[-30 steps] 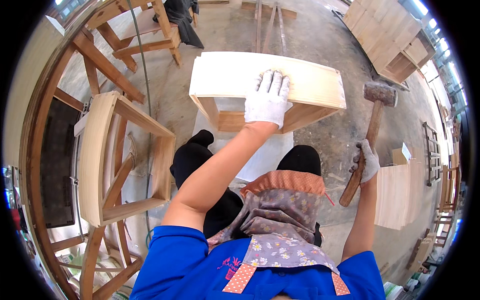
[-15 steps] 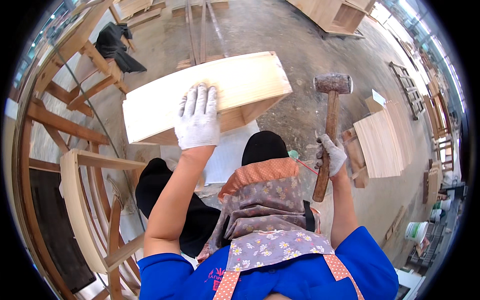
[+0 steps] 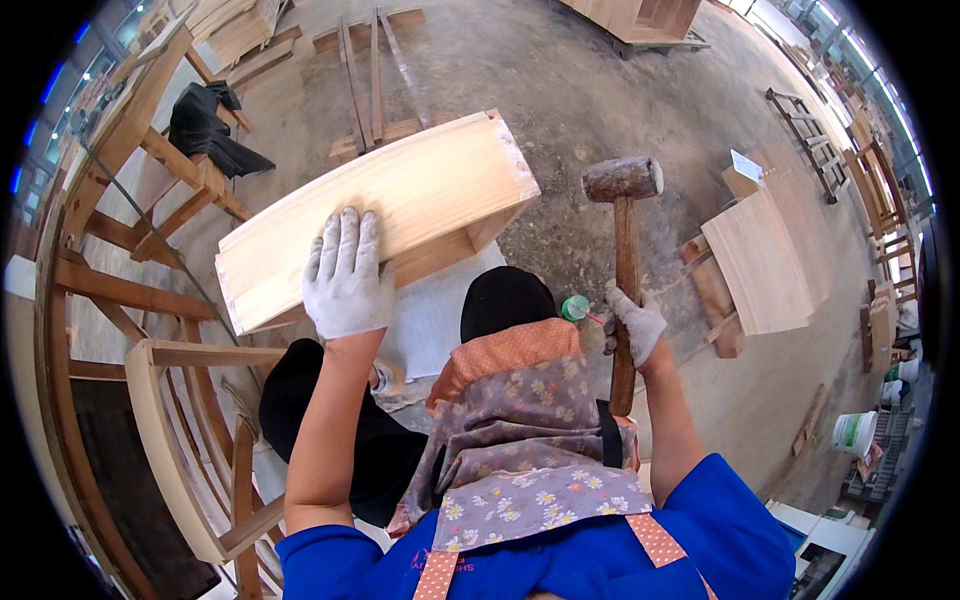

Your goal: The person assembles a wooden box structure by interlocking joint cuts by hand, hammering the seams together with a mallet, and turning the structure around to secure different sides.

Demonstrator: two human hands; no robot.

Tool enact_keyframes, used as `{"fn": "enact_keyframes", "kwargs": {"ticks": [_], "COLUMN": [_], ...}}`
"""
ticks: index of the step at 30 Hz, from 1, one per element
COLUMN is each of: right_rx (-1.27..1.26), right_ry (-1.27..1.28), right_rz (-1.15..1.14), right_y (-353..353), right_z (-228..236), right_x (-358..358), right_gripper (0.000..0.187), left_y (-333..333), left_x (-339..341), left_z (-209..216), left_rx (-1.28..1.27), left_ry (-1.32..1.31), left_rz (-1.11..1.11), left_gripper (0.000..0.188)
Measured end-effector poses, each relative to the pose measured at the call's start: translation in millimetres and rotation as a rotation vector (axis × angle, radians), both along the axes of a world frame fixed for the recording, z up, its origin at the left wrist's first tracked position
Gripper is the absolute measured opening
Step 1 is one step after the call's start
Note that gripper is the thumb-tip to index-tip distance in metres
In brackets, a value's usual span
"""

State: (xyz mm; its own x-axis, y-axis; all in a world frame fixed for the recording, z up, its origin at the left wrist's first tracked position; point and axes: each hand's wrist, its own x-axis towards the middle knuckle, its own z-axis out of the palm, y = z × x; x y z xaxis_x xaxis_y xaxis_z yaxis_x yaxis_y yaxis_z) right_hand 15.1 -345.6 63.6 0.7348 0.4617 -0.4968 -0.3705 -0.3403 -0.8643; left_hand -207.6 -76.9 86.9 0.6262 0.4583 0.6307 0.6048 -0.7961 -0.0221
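Note:
Wearing a whitish glove, my left hand (image 3: 346, 272) lies flat on the upper board of a pale wooden drawer box (image 3: 430, 180), its fingers stretched out near the left end. The box stands on its side in front of me, its open side partly visible below that board. In a gloved grip, my right hand (image 3: 636, 322) is wrapped round the wooden handle of a mallet (image 3: 624, 240). The mallet is upright in view, its thick worn head at the top, to the right of the box and apart from it.
Thin pale boards (image 3: 765, 262) are stacked on a wooden support at right. A curved wooden frame (image 3: 165, 450) stands close by my left arm, near a wooden rack (image 3: 140, 290). A white bucket (image 3: 853, 433) is at far right. White sheeting (image 3: 440, 310) lies under the box.
The view has shifted a little. The box's left end looks lower and its board more tilted. The mallet appears nearer the box, and my left hand stays on the board.

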Motion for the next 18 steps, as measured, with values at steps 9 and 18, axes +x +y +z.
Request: {"fn": "enact_keyframes", "kwargs": {"ticks": [9, 18], "right_rx": [0.022, 0.054], "right_ry": [0.082, 0.135], "right_rz": [-0.025, -0.064], "right_y": [-17, -35], "right_z": [-22, -37], "right_x": [15, 27], "right_gripper": [0.031, 0.028], "left_y": [-34, -51], "left_x": [-8, -13], "left_z": [-9, -6], "left_rx": [0.084, 0.068], "left_ry": [0.023, 0.097], "left_rz": [0.032, 0.054], "left_gripper": [0.054, 0.052]}}
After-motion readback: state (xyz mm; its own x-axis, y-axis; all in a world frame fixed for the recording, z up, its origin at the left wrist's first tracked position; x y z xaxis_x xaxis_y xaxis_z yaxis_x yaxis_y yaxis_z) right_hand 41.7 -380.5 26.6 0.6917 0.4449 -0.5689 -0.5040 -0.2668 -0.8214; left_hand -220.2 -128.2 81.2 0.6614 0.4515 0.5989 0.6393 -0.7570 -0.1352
